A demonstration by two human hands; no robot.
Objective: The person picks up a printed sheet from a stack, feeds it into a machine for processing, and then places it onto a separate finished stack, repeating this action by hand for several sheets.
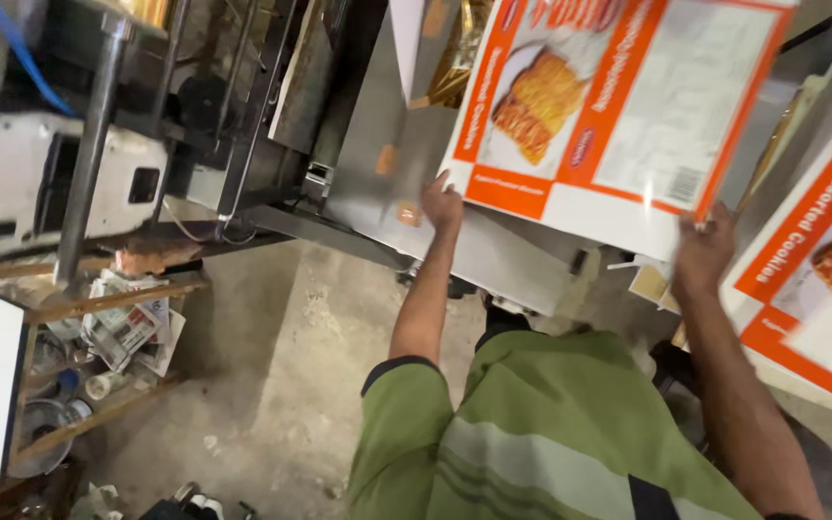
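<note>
The flat printed carton (618, 106) is grasped by both hands' fingers, left (442, 204) and right (703, 252); its top is cut off; a cluttered wooden shelf (108, 299) is seen left

A large flat carton blank (618, 106), white with orange bands and a biscuit photograph, is held up at top centre. At the right edge leans a stack of similar orange-and-white carton blanks (820, 260). Crumpled printed papers (127, 323) lie on the wooden shelf at left.

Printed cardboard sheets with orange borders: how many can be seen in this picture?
2. One printed sheet is held up at top centre by the left hand and right hand. A second sheet lies at the right edge. More may be hidden underneath it.
</note>
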